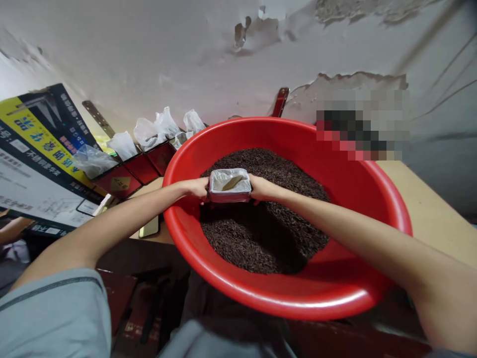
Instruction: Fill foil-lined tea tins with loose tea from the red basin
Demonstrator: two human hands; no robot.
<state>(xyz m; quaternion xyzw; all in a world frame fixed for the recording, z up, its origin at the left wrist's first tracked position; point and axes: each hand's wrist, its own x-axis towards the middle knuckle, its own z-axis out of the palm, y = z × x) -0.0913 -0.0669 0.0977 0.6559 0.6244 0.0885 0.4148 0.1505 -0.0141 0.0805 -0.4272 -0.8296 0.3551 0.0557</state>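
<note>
Between my two hands is a small rectangular box lined with a clear plastic bag (pixel 230 185), held above a big red basin (pixel 357 209). My left hand (pixel 198 189) grips the box's left side, and my right hand (pixel 261 189) grips its right side. Something greenish-brown shows inside the bag; I cannot tell whether it is contents or the box's inner wall. Under the box, dark brown, short, thin grains or pellets (pixel 257 243) cover the basin's bottom. Fingertips behind the box are partly hidden.
Left of the basin stands a row of dark red boxes (pixel 139 169) with plastic bags sticking out. A large printed carton (pixel 40 159) leans behind them. A phone (pixel 149 227) lies on the wooden table (pixel 428 199) by the basin. Another person's arm (pixel 15 229) shows at far left.
</note>
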